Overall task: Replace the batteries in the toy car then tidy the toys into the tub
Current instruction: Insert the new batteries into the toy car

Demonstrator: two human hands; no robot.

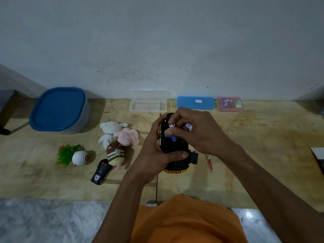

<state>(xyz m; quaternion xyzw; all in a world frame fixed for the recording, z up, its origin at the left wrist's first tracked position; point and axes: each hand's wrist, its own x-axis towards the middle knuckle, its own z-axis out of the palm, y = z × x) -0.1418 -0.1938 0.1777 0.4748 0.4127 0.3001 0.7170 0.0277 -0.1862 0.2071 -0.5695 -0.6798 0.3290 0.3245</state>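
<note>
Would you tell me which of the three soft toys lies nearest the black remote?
The striped bee plush, touching the remote; the white and pink plushes lie farther back.

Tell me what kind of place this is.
Probably a room in a home, with the person working at floor level: a worn wooden surface against a scuffed plain wall, marble-like tile at the near edge, and plush toys scattered about.
</note>
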